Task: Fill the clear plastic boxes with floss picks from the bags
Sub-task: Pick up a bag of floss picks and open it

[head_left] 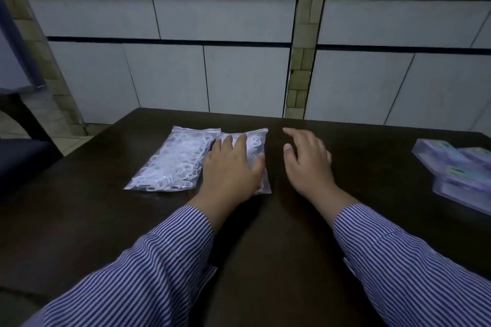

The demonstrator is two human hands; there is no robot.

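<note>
Two clear zip bags of white floss picks lie side by side on the dark table [265,260]. The left bag [172,162] lies untouched. My left hand [231,167] rests flat on the right bag [256,142], fingers straight and spread over it, covering most of it. My right hand [305,162] hovers just right of that bag with fingers relaxed and loosely spread, holding nothing. Several clear plastic boxes [459,170] with coloured labels are piled at the table's right edge, well away from both hands.
A tiled counter front with white panels [225,61] stands right behind the table's far edge. A dark chair or seat [24,154] sits left of the table. Striped shirt sleeves cover both forearms.
</note>
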